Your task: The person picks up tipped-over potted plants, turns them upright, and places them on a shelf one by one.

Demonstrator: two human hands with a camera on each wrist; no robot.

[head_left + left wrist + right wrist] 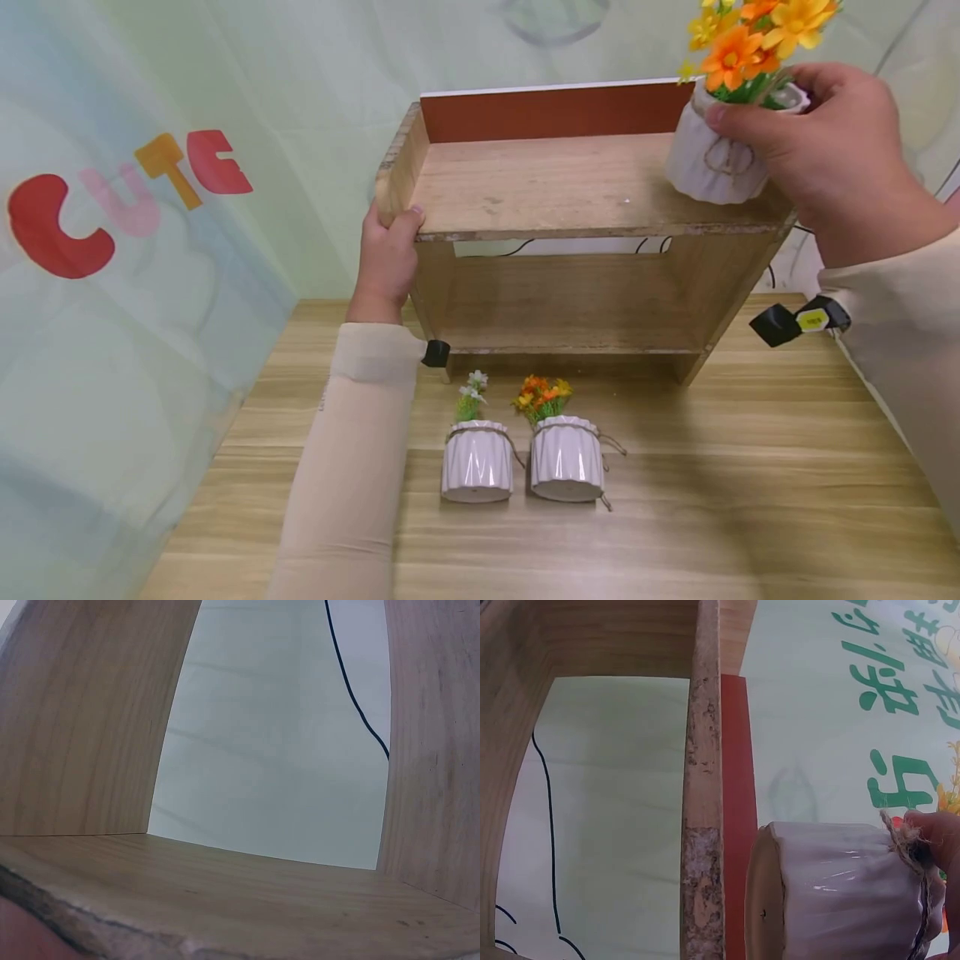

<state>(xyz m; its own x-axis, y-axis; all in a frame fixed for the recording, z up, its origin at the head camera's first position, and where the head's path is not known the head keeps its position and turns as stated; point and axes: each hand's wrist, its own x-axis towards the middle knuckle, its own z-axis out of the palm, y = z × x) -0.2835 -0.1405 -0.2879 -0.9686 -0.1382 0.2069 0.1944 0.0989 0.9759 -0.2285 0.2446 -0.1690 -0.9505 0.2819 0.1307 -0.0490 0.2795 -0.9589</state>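
My right hand pinches the rim of a white ribbed flowerpot with orange and yellow artificial flowers and a twine bow. The pot is at the right end of a wooden shelf's top board. In the right wrist view the pot shows its underside, tilted beside the shelf edge. With thumb on top, my left hand grips the shelf's left side panel. Inside the left wrist view are the shelf's boards, with a bit of hand at the lower left corner.
Two more white pots, one with white flowers and one with orange flowers, are on the wood-grain table before the shelf. Behind hangs a pale printed backdrop. Dark cables run behind the shelf.
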